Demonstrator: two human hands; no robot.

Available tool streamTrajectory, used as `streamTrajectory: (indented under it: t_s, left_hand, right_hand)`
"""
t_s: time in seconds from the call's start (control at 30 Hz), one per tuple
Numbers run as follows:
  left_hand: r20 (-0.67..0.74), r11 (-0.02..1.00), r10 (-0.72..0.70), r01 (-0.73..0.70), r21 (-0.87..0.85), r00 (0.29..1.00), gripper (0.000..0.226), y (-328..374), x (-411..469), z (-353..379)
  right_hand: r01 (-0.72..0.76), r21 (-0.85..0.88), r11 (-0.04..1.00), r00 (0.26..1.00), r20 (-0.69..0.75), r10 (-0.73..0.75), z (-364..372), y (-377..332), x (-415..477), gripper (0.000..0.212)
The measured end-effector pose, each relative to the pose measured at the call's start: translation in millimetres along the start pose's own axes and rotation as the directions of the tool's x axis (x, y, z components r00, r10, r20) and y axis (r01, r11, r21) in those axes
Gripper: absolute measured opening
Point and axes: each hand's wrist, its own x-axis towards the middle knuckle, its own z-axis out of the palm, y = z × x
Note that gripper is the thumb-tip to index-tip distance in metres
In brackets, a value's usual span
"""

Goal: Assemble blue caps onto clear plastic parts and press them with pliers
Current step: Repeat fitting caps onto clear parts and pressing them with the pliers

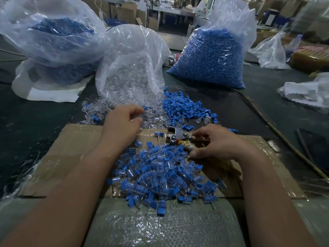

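A heap of finished pieces [160, 173] lies on the cardboard [71, 148] between both arms. Loose blue caps [181, 106] sit just past the right hand [219, 143], which curls round the handles of the pliers [176, 135]. The left hand [122, 120] bends its fingers over the clear parts [153, 120]; I cannot tell if it holds one

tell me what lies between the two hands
In the head view, the pliers and one blue-capped piece lie on the cardboard between the left hand and the right hand.
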Motion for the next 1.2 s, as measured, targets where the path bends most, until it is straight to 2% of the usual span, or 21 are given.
streamTrajectory:
  t_s: [0.1,0.2,0.27,0.33,0.47,0.57,0.67,0.73,0.8,0.87,0.93,1.07,1.2]
  left_hand:
    - [0.174,0.993,-0.005,-0.014,0.113,0.985,0.033,-1.4,0.5,6.5]
    - [0.317,0.96,-0.022,-0.069,0.273,0.948,0.033,-4.8,3.9,10.0]
    - [0.367,0.934,-0.035,-0.1,0.342,0.929,0.032,-6.1,5.3,10.5]
    - [0.355,0.935,-0.038,-0.092,0.342,0.934,0.03,-6.8,5.5,10.6]
    - [0.201,0.964,-0.032,-0.024,0.266,0.979,0.026,-5.6,2.7,9.0]
    - [0.096,0.984,-0.011,-0.006,0.179,0.995,0.006,-2.6,-0.4,5.0]
    - [0.019,0.989,0.033,-0.036,0.146,0.999,0.028,0.9,-2.9,3.2]
    - [-0.02,0.992,0.064,-0.061,0.109,0.998,0.023,3.3,-3.6,2.1]
    - [-0.022,0.997,0.078,-0.078,0.028,0.997,0.017,5.1,-4.6,1.1]
    - [0.008,0.994,0.072,-0.071,-0.082,0.997,0.028,6.9,-6.7,0.5]
    - [0.031,0.984,0.07,-0.064,-0.167,0.997,0.029,9.6,-8.9,-0.3]
    - [0.042,0.971,0.06,-0.049,-0.234,0.997,0.019,11.8,-9.1,1.1]
    - [0.053,0.945,-0.007,0.024,-0.326,0.999,0.01,12.6,-9.0,1.8]
  right_hand:
    - [0.001,0.072,0.997,0.999,-0.051,0.003,-0.8,0.1,0.8,0.062]
    - [0.027,0.082,0.996,0.985,-0.172,-0.013,-2.0,0.8,2.7,0.035]
    - [0.042,0.073,0.996,0.969,-0.246,-0.022,-3.5,1.2,3.7,0.017]
    - [0.039,0.088,0.995,0.954,-0.301,-0.01,-4.2,2.0,4.7,0.009]
    - [0.029,0.121,0.992,0.912,-0.41,0.024,-4.0,3.5,6.8,0.006]
    - [0.023,0.129,0.991,0.88,-0.474,0.041,-3.6,4.8,9.5,0.008]
    - [0.033,0.126,0.992,0.864,-0.502,0.035,-2.2,2.7,13.2,0.008]
    - [0.034,0.102,0.994,0.875,-0.484,0.019,0.7,-1.0,16.6,0.006]
    - [0.031,0.073,0.997,0.889,-0.459,0.006,4.7,-4.7,20.5,0.012]
    - [0.015,0.033,0.999,0.902,-0.432,0.001,8.6,-7.6,24.9,0.022]
    - [-0.014,-0.031,0.999,0.913,-0.409,0.0,12.0,-9.5,29.9,0.028]
    - [-0.01,-0.092,0.996,0.935,-0.354,-0.023,17.5,-7.1,38.3,0.024]
    - [0.026,-0.023,0.999,0.939,-0.342,-0.032,17.7,-2.4,41.2,0.014]
